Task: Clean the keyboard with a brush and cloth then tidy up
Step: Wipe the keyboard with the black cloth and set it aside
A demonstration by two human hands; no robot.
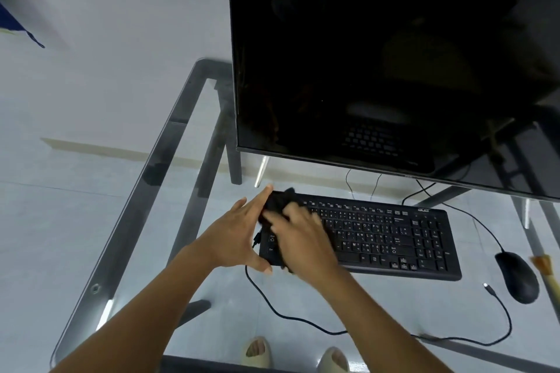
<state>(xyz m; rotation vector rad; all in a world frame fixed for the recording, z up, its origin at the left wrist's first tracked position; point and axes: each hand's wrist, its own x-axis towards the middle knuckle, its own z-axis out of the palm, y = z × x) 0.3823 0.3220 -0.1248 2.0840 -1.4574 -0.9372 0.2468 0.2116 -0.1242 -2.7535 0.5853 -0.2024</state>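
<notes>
wiping: the right hand (298,236) presses a dark cloth (277,201) onto the left end of the keyboard (394,239); its fingers are blurred, curled over the cloth.
left grip: the left hand (239,232) spans the keyboard's left edge, fingers straight along the far corner and thumb against the near corner, bracing it rather than curling round it.
right grip: closed over the cloth, which bunches up dark at the keyboard's top-left corner.
keyboard: black, full size with a number pad, lying flat on the bench just in front of the monitor, angled a little.
writing: "acer" in pale letters at the keyboard's upper right corner; key legends in white, latin letters with a second script beside them; "ctrl" and "shift" on the left keys near the hands.
brush: a pale wooden handle with tan bristles (545,266) at the right edge, just beside the mouse; partly cut off.
mouse: black (517,277), right of the keyboard, apart from it.
cable: a black cable (272,309) loops over the bench from the keyboard's left end, its free plug lying near the mouse.
monitor: a large dark screen (394,54), switched off, reflecting the keyboard.
bench: clear glass top with a grey metal frame (169,136).
room: pale tiled floor seen through the glass; two feet in light open-toed sandals (257,353) at the bottom.
</notes>
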